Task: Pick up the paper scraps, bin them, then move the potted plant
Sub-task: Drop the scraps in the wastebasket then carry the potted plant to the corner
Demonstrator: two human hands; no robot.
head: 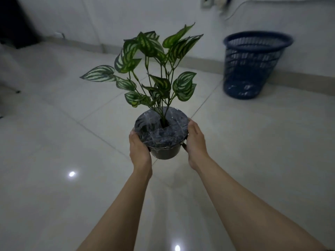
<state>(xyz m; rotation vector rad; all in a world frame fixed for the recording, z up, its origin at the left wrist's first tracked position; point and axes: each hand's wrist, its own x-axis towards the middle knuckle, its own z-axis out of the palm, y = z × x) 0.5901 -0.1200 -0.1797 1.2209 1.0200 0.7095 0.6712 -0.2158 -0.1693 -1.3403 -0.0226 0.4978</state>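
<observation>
A potted plant (161, 131) with green and white striped leaves stands in a black pot whose top is covered in clear plastic wrap. I hold it in front of me above the floor. My left hand (138, 149) grips the pot's left side and my right hand (195, 140) grips its right side. A blue mesh bin (253, 64) stands by the wall at the right, with pale scraps showing through its lower mesh. No loose paper scraps show on the floor.
Glossy pale floor tiles (63, 134) spread all around, reflecting ceiling lights. A white wall with a skirting board runs along the back. A dark object (16, 24) stands at the far left. A cable and socket hang on the wall at the upper right.
</observation>
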